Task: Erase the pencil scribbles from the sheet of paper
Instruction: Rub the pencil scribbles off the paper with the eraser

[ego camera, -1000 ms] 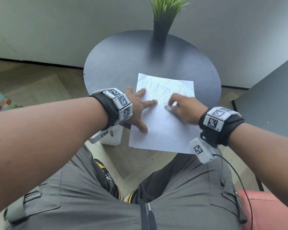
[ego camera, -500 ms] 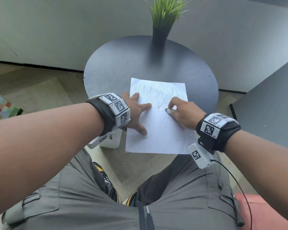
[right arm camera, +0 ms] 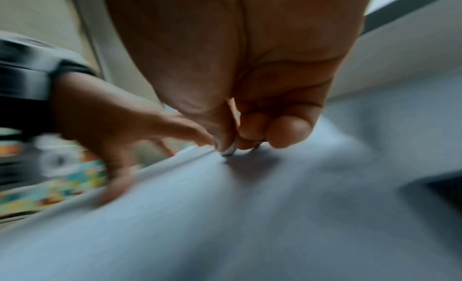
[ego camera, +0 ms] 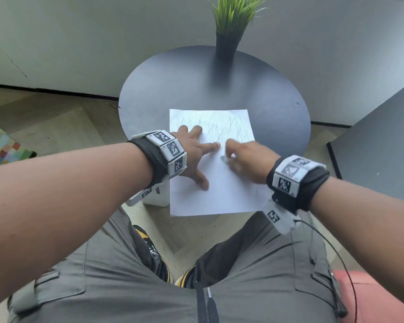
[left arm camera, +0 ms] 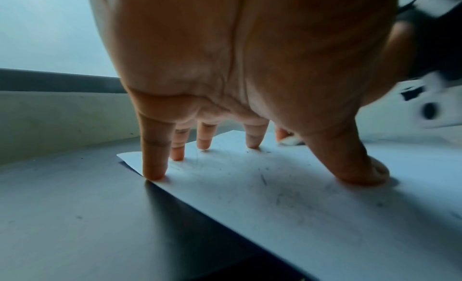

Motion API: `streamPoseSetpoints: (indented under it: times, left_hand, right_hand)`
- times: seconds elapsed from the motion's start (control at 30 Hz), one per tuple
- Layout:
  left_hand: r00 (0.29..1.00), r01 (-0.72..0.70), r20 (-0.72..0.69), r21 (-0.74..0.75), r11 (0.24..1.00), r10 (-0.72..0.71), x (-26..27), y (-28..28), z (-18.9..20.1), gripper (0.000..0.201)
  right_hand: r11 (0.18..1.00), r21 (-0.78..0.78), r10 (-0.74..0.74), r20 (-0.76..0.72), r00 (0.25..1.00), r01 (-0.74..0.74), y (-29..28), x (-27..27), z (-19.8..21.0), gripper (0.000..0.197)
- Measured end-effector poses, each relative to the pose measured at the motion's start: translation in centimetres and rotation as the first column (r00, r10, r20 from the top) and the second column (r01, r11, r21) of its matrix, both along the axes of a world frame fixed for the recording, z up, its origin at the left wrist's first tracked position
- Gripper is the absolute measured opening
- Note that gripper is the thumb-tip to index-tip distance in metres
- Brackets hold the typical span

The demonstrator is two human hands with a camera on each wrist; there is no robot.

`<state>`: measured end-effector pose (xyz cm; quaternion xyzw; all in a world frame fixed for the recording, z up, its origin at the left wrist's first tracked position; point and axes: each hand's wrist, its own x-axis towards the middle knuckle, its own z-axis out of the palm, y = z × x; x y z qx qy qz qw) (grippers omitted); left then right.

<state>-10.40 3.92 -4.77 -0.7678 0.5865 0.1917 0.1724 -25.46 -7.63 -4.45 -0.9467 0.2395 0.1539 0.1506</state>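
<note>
Under the right hand (ego camera: pixel 247 160) (fingers curled), an eraser (ego camera: pixel 224 159) meets paper (ego camera: pixel 222 197).

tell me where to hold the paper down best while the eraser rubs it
Press flat from above on the sheet of paper just left of the eraser, as the left hand does with spread fingertips; it is thin, flat and overhangs the table.

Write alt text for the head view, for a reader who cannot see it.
A person's right hand rubs a small eraser on a sheet of paper while the left hand presses it flat with spread fingers. Pencil scribbles cover the sheet's far part. It lies on a round dark table with a potted grass plant at the back.
</note>
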Motion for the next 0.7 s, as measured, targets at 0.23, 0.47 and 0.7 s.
streamPoseSetpoints:
  times: [0.23,0.47,0.7]
  left_hand:
    - [0.999,0.027,0.04,0.049,0.998,-0.029,-0.5,-0.2,0.9,0.117]
    - [0.999,0.016,0.043,0.075,0.997,-0.019,-0.6,-0.1,1.2,0.122]
    - [0.999,0.028,0.036,0.068,0.997,-0.031,-0.6,-0.2,1.2,0.122]
  right_hand:
    - [0.99,0.055,0.129,0.002,0.992,-0.129,2.6,-0.5,0.1,0.023]
    - [0.999,-0.039,-0.021,0.063,0.998,0.024,-0.9,0.7,0.1,0.026]
    - [0.992,0.035,0.117,0.006,0.993,-0.117,0.5,0.4,-0.1,0.022]
